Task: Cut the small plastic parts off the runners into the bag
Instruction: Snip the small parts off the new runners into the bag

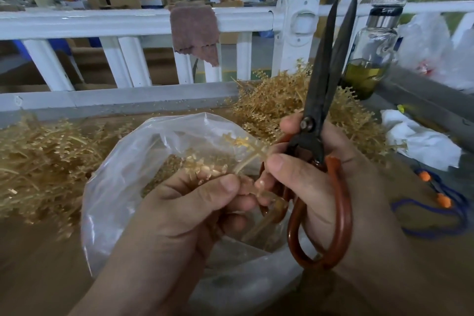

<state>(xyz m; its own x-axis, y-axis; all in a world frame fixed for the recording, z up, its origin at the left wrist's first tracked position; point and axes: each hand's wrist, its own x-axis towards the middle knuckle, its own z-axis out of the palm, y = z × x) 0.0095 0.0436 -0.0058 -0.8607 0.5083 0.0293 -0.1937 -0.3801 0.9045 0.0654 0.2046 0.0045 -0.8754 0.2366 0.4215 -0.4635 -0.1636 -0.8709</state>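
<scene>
Left hand (184, 202) pinches runner (246, 151) over bag (123, 161), stem running away-right. Right hand (333, 187) grips scissors (323, 90); blades slightly parted, pointing up, off the runner.

Scissors (314, 100): black blades, red-brown handles
Runners (38, 156): golden tan
Bag (123, 161): clear
Cloth (195, 31), upper centre: dusty pink-brown
Bottle (372, 51), upper right: olive-yellow liquid
Cord (436, 231), lower right: blue, 2 orange beads

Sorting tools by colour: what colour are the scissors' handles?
Reddish-brown handles, dark blades; the head view shows them best, held in the right hand.
</scene>
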